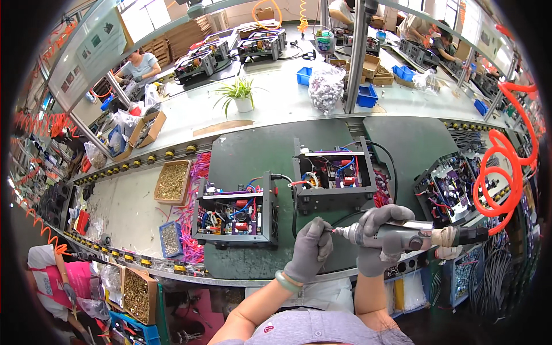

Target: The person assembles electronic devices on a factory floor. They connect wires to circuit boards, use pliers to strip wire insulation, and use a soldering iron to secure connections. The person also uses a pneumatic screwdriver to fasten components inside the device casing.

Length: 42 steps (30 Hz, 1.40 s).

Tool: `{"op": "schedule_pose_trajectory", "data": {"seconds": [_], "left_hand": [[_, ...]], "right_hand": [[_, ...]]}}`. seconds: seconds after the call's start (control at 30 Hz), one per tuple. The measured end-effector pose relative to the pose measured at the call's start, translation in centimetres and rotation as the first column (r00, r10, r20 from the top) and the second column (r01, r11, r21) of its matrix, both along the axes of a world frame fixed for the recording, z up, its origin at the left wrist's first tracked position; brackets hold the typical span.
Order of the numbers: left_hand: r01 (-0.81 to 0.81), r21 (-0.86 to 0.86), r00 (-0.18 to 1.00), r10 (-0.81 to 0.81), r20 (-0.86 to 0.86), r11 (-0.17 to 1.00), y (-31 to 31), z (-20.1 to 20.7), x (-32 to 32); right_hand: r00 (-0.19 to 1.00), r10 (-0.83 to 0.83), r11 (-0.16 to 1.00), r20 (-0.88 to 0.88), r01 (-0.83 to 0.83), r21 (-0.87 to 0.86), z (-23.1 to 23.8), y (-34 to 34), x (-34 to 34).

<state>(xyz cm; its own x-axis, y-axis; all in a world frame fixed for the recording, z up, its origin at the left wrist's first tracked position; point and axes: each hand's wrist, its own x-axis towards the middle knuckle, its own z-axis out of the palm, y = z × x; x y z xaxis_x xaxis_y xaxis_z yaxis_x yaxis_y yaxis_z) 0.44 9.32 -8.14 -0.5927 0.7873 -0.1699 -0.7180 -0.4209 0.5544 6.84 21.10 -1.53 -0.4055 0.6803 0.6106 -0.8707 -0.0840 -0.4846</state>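
My right hand (375, 260), in a grey glove, is wrapped round a pneumatic screwdriver (421, 237) that lies level, its bit end pointing left. At that tip, my gloved left hand (309, 253) is closed in a pinch; whatever its fingertips hold is too small to make out. Beyond my hands stands an open black metal case (336, 198) with circuit boards, wires and red parts inside. A similar open case (236, 233) sits to the left of my left hand. A black cable (295, 210) runs down between the two cases.
An orange coiled air hose (513, 190) rises at the right, beside another open unit (448, 190). A cardboard tray of small brass-coloured parts (172, 179), a blue bin (170, 239) and pink wires (192, 221) lie left. A potted plant (244, 104) stands behind; co-workers are farther back.
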Motion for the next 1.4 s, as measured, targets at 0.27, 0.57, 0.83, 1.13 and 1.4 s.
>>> {"op": "schedule_pose_trajectory", "data": {"seconds": [0.27, 0.57, 0.83, 1.13, 1.4], "left_hand": [[-0.091, -0.274, 0.867, -0.059, -0.495, 0.957, -1.9, 3.6, -2.8], [-0.372, -0.176, -0.842, -0.411, -0.348, 0.911, 0.0, 6.7, -19.0], [-0.508, -0.401, -0.734, -0.627, -0.261, 0.762, 1.5, 8.8, -20.5], [-0.312, -0.84, -0.159, -0.896, -0.414, 0.443, 5.1, 9.7, -13.6], [-0.212, -0.66, -0.3, -0.691, -0.658, 0.72, 3.0, 8.8, -21.5]], "right_hand": [[0.961, -0.244, 0.951, 0.132, 0.264, -0.162, 1.6, -1.3, -0.5], [0.964, -0.203, 0.962, 0.172, 0.229, -0.146, 1.8, -0.2, 0.6], [0.933, -0.25, 0.943, 0.26, 0.296, -0.154, 0.4, 1.2, 1.3], [0.943, -0.167, 0.946, 0.288, 0.236, -0.224, -0.6, 1.8, 0.2], [0.921, -0.249, 0.92, 0.3, 0.322, -0.223, -0.4, 3.0, 1.2]]}}
